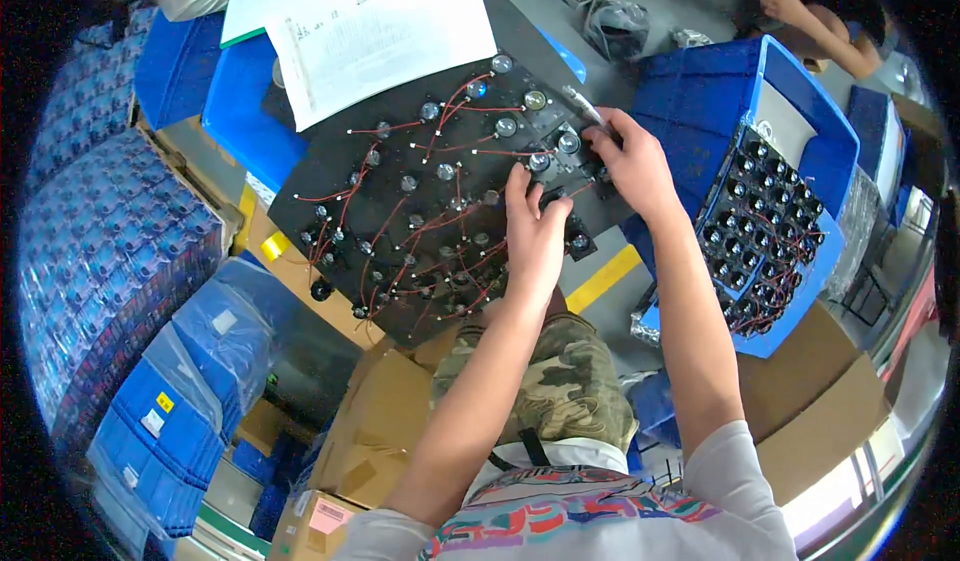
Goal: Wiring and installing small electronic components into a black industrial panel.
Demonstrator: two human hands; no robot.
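My right hand point(637, 168) is closed on a slim whitish pen point(583, 105), its far end pointing up and left. Under and beside its fingers lie small square black units with clear round lenses, one lens point(569, 143) just left of the fingertips. My left hand point(536, 236) has its fingers and thumb apart, the fingertips resting by another lens unit point(540, 162). Many similar lens units with thin red wires and white plugs are spread over the black board point(330, 176). What lies under the left palm is hidden.
Printed sheets point(385, 46) overlap the board's far left. On the right, a blue crate point(700, 86) holds a tray of black lens units point(765, 226). Blue bins point(170, 391) and wrapped stacks point(120, 261) stand left. Other people's hands show at the top left and top right point(785, 6).
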